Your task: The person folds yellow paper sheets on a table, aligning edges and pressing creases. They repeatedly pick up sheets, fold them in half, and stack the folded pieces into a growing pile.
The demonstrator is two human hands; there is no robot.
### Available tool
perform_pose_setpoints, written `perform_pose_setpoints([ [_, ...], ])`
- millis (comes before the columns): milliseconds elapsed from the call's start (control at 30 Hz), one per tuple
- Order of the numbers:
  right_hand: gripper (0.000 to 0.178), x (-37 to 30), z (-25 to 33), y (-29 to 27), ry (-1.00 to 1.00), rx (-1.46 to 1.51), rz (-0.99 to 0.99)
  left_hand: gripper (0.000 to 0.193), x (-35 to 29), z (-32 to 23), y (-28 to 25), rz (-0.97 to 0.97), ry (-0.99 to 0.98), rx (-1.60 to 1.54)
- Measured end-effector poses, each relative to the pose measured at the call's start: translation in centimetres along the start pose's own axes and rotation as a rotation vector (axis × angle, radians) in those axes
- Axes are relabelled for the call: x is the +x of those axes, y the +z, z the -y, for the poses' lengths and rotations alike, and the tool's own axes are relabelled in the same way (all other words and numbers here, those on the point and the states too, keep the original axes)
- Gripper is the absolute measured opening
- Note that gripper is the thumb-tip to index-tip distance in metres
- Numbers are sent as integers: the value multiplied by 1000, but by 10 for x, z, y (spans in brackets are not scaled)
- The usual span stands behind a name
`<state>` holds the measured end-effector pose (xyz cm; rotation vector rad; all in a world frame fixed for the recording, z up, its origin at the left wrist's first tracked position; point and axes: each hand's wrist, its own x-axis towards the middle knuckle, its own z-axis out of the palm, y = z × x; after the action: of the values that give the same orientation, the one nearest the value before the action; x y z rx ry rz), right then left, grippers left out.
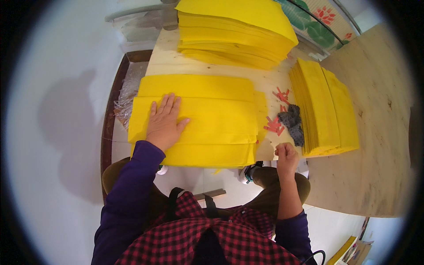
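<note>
My left hand [164, 120] lies flat with fingers spread on a fanned stack of yellow paper sheets [212, 119] on a pale wooden table [380, 132]. My right hand [286, 157] is a closed fist at the table's near edge, just right of the sheets; whether it pinches anything is hidden. Small red paper strips [274, 126] and a dark grey rag [292, 121] lie just beyond my right hand.
A tall pile of yellow sheets [238, 31] stands at the table's far side. Another yellow stack [327, 108] sits to the right of the rag. Clear plastic wrap [126, 95] lies at the table's left edge. White floor surrounds the table.
</note>
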<state>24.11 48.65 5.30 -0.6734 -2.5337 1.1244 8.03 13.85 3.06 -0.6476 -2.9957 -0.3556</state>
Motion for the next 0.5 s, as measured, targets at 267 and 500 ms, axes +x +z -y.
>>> perform_pose_setpoints([
  [267, 16, 93, -36, 0, -568, -565, -394, 66, 1, -1, -1, 8, 4, 25],
  [500, 11, 118, -61, -3, -264, -489, -190, 66, 0, 1, 1, -19, 11, 17],
])
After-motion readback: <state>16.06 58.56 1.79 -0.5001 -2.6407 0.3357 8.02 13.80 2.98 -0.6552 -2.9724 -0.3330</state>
